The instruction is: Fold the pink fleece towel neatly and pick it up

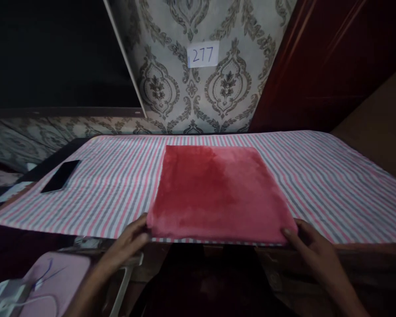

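- A red plush cloth (218, 193), folded into a flat rectangle, lies in the middle of the counter, its near edge level with the counter's front edge.
- It looks soft, limp and light, with a velvety nap; I judge it would sag and unfold if lifted by one point, so the two near corners are the sound places to take hold.
- The left hand (128, 244) is at the near left corner, fingers curled closed on the cloth's edge, thumb on the upper side.
- The right hand (312, 246) is at the near right corner, fingertips touching the edge; whether this grip pinches the cloth or only rests against it I cannot tell.
- Beneath the cloth a striped sheet (333, 176), pink, grey and white, covers the counter.
- A dark phone (61, 176) lies flat on the sheet, well apart to the left.
- A paper label marked 277 (203, 54) is stuck on the patterned wall behind.
- Below the counter's left front sits a pale pink pouch (57, 281) with white cables (3, 297) beside it.
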Available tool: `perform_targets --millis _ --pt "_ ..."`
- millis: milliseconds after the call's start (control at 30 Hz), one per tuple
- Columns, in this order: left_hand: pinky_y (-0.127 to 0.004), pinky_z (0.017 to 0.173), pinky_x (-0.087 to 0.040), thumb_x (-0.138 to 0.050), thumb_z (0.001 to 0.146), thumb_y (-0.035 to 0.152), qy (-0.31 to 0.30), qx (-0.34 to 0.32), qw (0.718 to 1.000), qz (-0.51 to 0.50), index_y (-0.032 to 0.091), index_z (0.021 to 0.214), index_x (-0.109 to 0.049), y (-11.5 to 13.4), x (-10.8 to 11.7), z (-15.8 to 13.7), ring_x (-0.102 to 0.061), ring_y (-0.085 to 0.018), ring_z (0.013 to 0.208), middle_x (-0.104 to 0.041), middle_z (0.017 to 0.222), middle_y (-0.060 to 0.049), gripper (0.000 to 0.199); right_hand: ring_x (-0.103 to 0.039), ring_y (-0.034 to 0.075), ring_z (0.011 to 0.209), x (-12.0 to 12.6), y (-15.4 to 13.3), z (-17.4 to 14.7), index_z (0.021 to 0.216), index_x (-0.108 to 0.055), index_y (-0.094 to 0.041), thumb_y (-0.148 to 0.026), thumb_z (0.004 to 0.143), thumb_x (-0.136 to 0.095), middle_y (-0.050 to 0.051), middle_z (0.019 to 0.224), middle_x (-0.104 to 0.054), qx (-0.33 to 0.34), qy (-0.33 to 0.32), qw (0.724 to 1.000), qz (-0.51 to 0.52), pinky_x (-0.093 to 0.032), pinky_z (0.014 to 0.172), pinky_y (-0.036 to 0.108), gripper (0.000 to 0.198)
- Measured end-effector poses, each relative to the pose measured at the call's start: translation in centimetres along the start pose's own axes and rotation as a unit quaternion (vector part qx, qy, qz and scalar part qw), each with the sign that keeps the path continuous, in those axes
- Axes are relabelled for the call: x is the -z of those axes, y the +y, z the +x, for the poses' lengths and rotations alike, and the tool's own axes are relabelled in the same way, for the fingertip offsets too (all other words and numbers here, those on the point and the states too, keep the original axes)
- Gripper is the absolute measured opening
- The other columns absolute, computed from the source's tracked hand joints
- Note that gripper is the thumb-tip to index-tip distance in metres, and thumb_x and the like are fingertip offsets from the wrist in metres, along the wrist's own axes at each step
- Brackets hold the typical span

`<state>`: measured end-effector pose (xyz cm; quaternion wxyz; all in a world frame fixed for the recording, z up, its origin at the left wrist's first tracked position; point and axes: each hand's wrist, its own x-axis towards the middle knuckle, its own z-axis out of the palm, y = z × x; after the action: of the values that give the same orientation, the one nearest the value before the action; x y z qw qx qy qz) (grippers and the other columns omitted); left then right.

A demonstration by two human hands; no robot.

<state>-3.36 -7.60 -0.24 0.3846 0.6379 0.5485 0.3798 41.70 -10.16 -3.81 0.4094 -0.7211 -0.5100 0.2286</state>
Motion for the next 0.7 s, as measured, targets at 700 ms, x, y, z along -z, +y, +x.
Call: perform_targets --millis 700 --pt "-0.03 0.073 -0.053 -0.067 0.071 0.065 0.153 0.116 0.981 -0.03 0.023 0.087 -0.064 2.1 -3.8 2.3 -0.067 -0.026 0.083 -0.072 0.084 -0.003 0.045 -0.054 0.016 0.058 -1.9 -2.2 3.9 0.068 -0.059 -0.021 -0.061 0.075 -0.057 -0.001 0.06 -0.056 0.023 0.018 0.994 0.101 -0.044 0.054 0.024 0.041"
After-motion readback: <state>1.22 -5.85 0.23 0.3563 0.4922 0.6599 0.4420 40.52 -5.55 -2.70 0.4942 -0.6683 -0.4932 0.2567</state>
